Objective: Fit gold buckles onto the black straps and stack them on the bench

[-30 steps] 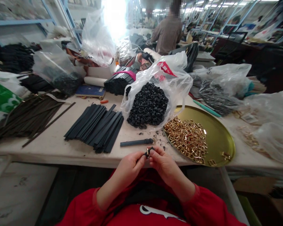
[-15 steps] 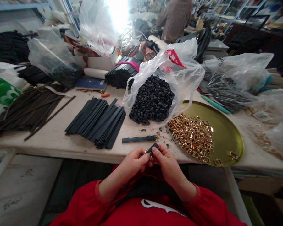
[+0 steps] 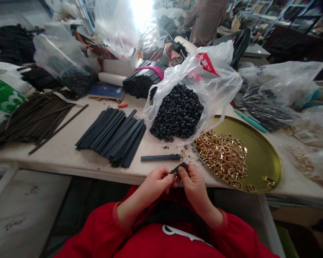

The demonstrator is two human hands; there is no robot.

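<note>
Close to the table's front edge, my left hand [image 3: 161, 180] and my right hand [image 3: 191, 179] meet around a short black strap [image 3: 179, 167]. A gold buckle [image 3: 175, 174] shows on the strap between my fingers. Both hands are closed, thumbs on top; part of the strap is hidden by them. Just beyond lies another black strap [image 3: 160, 157] with a buckle at its right end. To its left is a fanned pile of black strips [image 3: 111, 138]. A round gold tray [image 3: 263, 157] at right bears a heap of gold buckles [image 3: 223, 156].
A clear plastic bag [image 3: 218, 79] full of small black loops [image 3: 176, 111] stands behind. Brown strips [image 3: 40, 122] lie at left, near a blue notebook [image 3: 107, 91]. A teal tool [image 3: 250, 120] lies beyond the tray. A person [image 3: 207, 21] is in the background.
My hands have shifted slightly to the right with the strap and buckle still between them. The whole view has shifted a little too.
</note>
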